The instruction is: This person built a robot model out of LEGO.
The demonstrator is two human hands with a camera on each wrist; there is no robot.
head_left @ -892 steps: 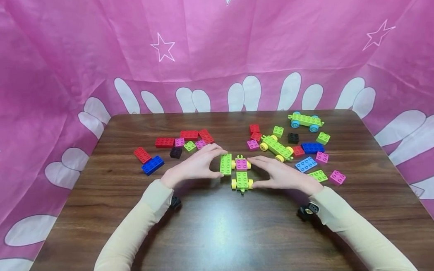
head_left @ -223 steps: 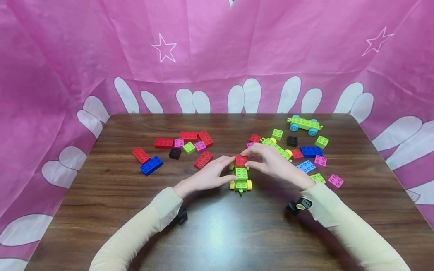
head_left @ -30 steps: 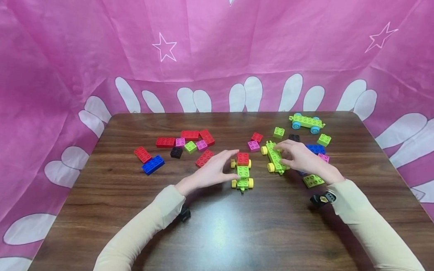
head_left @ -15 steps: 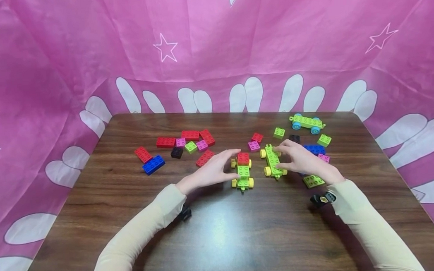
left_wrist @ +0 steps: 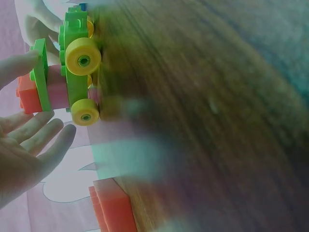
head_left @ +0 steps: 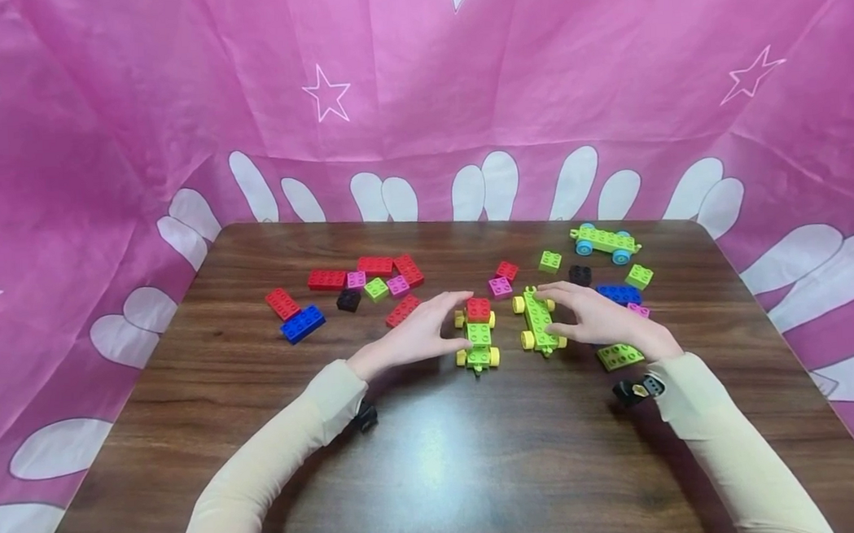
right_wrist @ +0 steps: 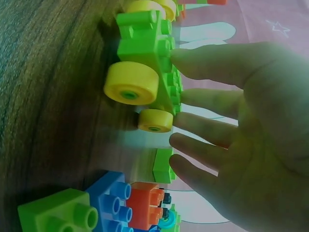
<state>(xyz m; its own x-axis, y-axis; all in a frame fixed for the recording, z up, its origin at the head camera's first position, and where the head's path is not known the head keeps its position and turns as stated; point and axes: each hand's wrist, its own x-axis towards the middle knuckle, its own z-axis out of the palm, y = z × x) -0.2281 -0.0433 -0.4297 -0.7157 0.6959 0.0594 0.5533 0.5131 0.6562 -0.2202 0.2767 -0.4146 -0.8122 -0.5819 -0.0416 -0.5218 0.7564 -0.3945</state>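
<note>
A green car [head_left: 478,334] on yellow wheels carries a red brick [head_left: 478,309] and stands mid-table. My left hand [head_left: 441,327] lies beside it with straight fingers. In the left wrist view its thumb touches the car [left_wrist: 72,72], while the other fingers [left_wrist: 38,140] stay off it. Just right of the car stands a bare green chassis [head_left: 538,321] with yellow wheels, parallel to it. My right hand [head_left: 580,314] pinches this chassis [right_wrist: 145,53] between thumb and fingers [right_wrist: 193,121].
Loose bricks lie at the back left: red ones [head_left: 328,279], a blue one [head_left: 301,324], another red one [head_left: 401,310]. On the right lie a green plate [head_left: 619,356], a blue brick [head_left: 619,292] and a blue-wheeled chassis [head_left: 605,240]. Pink cloth walls the table.
My right hand slid the bare chassis left and turned it to stand alongside the car. The left hand and the car stayed put.
</note>
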